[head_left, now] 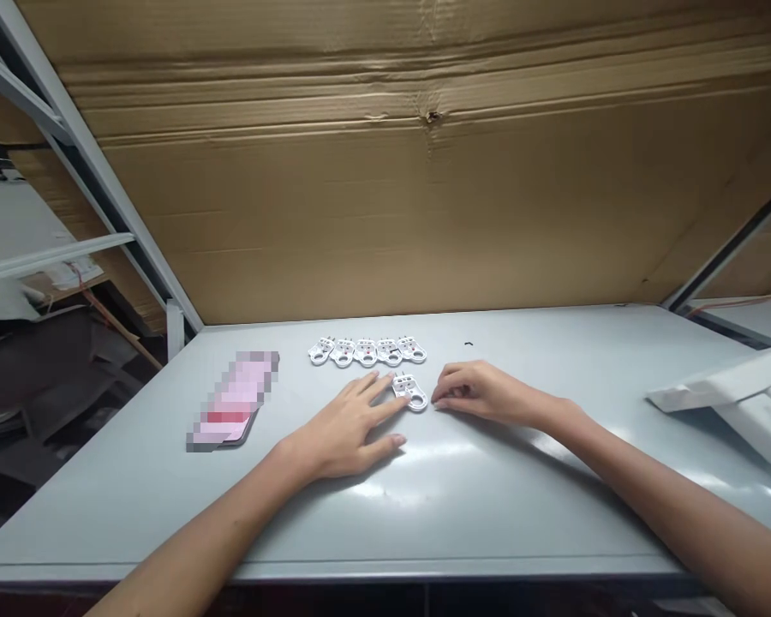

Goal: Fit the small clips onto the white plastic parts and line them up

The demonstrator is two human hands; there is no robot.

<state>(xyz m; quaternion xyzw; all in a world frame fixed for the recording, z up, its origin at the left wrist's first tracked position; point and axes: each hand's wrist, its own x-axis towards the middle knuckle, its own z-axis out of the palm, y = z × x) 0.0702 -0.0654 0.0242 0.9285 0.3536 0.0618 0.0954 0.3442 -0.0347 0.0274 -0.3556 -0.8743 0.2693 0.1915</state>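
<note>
A small white plastic part point(410, 392) with a ring at one end and prongs at the other lies flat on the grey table. My left hand point(353, 428) is open, its fingers spread low over the table, the index fingertip touching the part's left side. Just right of the ring, my right hand point(472, 391) has its fingers curled together, tips close to the tabletop. Whatever it may pinch is hidden or too small to see. Behind my hands, several similar white parts point(366, 352) lie side by side in a row.
A phone with a pink, blurred screen point(237, 398) lies at the left. A tiny black piece point(469, 344) rests right of the row. White wrapping point(738, 390) sits at the right edge. Cardboard point(424, 214) walls the back, and a metal frame point(103, 163) stands at left.
</note>
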